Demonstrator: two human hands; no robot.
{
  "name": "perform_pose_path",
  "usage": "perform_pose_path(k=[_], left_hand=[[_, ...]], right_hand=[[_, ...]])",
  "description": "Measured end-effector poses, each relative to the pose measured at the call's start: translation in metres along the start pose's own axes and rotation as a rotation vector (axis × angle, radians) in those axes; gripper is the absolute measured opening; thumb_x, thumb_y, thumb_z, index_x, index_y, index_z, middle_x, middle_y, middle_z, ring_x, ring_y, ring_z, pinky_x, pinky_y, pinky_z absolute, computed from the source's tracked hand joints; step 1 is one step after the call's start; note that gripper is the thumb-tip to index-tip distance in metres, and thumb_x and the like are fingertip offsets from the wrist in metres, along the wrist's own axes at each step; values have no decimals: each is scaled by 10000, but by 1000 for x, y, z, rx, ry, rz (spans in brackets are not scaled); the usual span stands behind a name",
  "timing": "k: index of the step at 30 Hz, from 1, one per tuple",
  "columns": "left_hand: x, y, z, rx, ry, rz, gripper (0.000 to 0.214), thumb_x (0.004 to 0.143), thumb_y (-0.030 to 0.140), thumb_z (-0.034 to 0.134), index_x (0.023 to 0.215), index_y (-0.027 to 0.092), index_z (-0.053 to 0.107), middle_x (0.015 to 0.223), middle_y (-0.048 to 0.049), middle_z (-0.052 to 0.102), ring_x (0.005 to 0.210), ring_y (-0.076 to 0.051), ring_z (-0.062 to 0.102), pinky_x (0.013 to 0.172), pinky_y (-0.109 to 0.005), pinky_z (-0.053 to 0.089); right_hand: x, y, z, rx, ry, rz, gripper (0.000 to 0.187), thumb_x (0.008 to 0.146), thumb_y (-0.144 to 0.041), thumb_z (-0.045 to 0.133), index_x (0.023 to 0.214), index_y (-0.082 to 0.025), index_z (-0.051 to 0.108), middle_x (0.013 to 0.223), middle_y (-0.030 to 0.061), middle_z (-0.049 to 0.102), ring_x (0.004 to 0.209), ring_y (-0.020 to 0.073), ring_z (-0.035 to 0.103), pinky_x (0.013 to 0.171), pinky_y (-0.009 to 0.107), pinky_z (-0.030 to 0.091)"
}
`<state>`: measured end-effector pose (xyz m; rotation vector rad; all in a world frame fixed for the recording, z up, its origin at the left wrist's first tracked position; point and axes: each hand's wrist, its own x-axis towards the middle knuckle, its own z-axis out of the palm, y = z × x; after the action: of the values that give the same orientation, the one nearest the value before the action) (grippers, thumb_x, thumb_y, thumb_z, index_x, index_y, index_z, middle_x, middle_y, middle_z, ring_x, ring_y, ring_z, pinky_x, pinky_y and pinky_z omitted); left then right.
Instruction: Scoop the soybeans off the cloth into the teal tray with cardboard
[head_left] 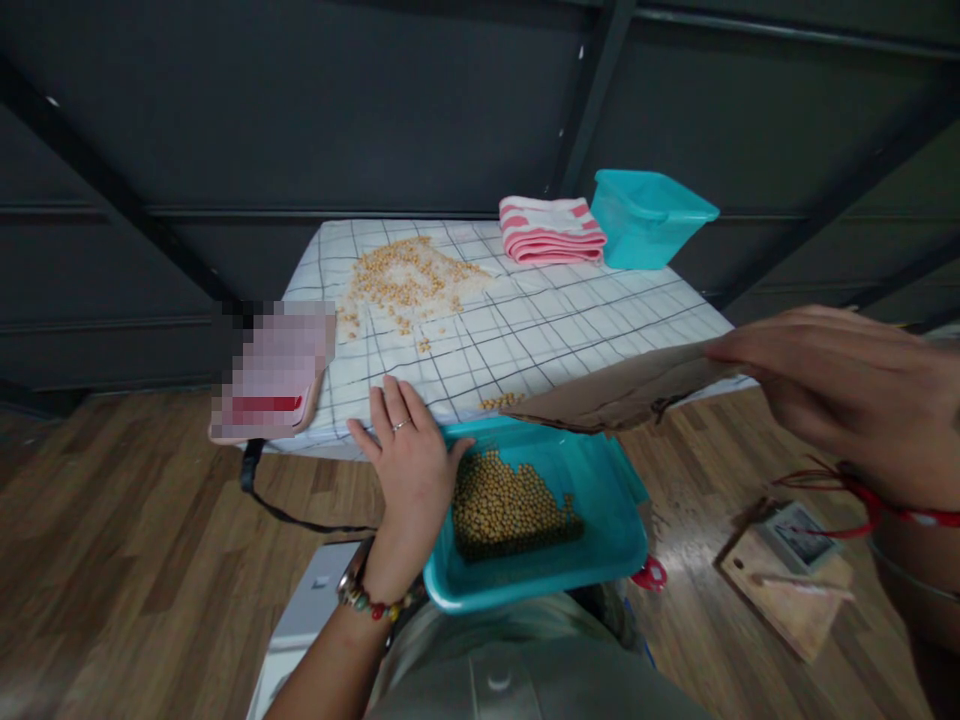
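My left hand lies at the near edge of a small table covered with a white checked cloth. Its fingers point away and its thumb hooks over the rim of a teal tub on my lap. The tub holds a heap of yellow beans. My right hand pinches one end of a brown cardboard sheet, which slants down toward the tub. A few beans lie on the cloth by the sheet's low edge. A mixed pile of beans and pale grains is spread at the far left of the cloth.
A folded pink-and-white striped towel and a second teal tub sit at the table's far right. A blurred-out flat object overhangs the near left corner, with a black cord hanging. A wooden board lies on the floor at right.
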<state>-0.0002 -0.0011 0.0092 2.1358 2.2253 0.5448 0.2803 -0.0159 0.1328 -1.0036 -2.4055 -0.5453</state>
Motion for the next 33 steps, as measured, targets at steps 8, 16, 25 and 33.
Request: perform_pose_path(k=[8, 16, 25, 33], left_hand=[[0, 0, 0, 15, 9, 17, 812, 706, 386, 544, 1316, -49, 230, 1394, -308, 271, 1302, -407, 200, 1012, -660, 110], [0, 1, -2, 30, -10, 7, 810, 708, 387, 542, 1317, -45, 229, 1406, -293, 259, 1303, -403, 194, 1009, -659, 129], [0, 0, -1, -14, 6, 6, 782, 725, 382, 492, 1338, -11, 208, 1409, -284, 262, 1309, -398, 190, 1007, -672, 95], [0, 3, -5, -4, -27, 4, 797, 713, 364, 520, 1325, -42, 208, 1411, -297, 243, 1309, -404, 178, 1010, -666, 99]], right_hand=[[3, 8, 7, -81, -2, -83, 405, 766, -29, 417, 1089, -257, 505, 833, 45, 641, 785, 184, 630, 696, 341, 520], [-2, 6, 1, -60, -11, -48, 423, 773, -35, 436, 1106, -284, 516, 833, 33, 633, 793, 178, 624, 702, 337, 516], [-6, -1, -7, -18, -31, -2, 368, 795, -55, 445, 1075, -276, 534, 832, 42, 631, 805, 172, 619, 735, 340, 511], [-2, 2, 2, -63, -25, 15, 352, 792, -65, 415, 1045, -277, 534, 837, 27, 642, 813, 171, 626, 721, 335, 511]])
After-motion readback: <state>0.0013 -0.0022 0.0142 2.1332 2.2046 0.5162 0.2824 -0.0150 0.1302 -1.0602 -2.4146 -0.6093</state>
